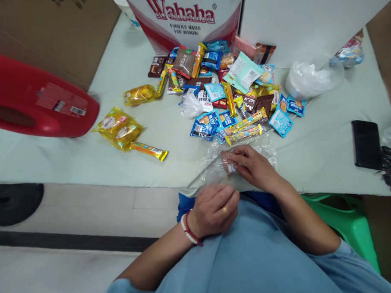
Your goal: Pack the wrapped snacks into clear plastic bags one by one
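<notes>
Small reddish packet (pixel 229 163) lay just left of the right hand (pixel 253 164), pinched in its fingertips over clear plastic (pixel 212 174); left hand (pixel 216 208) blurred, curled nearer the body (pixel 252 252), grip impossible to tell.

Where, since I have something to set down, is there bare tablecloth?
Bare tablecloth shows on the right, between the snack pile and the flat black item; another strip lies front left, bordered by the red container and the yellow packets. It's crowded at the pile itself and around the right hand, among clear plastic.
</notes>
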Motion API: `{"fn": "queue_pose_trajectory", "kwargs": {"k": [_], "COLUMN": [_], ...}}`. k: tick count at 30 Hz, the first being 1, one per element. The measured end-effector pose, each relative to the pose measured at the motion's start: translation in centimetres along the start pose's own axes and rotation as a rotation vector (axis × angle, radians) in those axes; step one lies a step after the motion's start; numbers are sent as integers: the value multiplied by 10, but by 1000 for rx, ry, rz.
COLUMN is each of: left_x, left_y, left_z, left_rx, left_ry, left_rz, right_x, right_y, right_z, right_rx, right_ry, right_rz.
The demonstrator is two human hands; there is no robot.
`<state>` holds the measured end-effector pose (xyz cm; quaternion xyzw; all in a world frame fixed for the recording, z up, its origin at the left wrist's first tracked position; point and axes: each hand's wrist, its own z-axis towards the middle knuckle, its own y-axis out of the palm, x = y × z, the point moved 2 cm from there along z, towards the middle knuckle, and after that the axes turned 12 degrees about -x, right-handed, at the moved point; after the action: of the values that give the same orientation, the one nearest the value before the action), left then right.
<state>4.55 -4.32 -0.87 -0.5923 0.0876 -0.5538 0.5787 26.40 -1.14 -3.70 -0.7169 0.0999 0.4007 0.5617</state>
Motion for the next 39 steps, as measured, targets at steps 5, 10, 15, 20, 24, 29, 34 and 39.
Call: {"fn": "queue_pose_trajectory", "kwargs": {"k": [5, 10, 15, 20, 24, 29, 34, 39], "left_x": [-33, -45, -39, -39, -37, -42, -56, -71], "left_y": [36, 46, 45, 46, 45, 38, 20, -5], "left_z": [31, 37, 35, 32, 33, 34, 15, 3], "left_rx": [-59, -156, -145, -170, -182, -167, -13, 431], "left_ry": [-225, -285, -298, -323, -333, -312, -284, -698], "left_rz": [35, 98, 186, 176, 175, 109, -221, -309], "right_x": [4, 13, 17, 15, -6, -20, -3, 1], "right_y": [-24, -61, -58, -60, -73, -51, -18, -11], "right_z": [5, 37, 90, 104, 74, 11, -20, -17], "right_rx": [-106, -9, -20, -187, -205, -265, -232, -229], "right_ry": [-39, 84, 101, 62, -55, -170, -188, -154], "right_rz": [58, -92, -411, -484, -490, -439, -341, -303]}}
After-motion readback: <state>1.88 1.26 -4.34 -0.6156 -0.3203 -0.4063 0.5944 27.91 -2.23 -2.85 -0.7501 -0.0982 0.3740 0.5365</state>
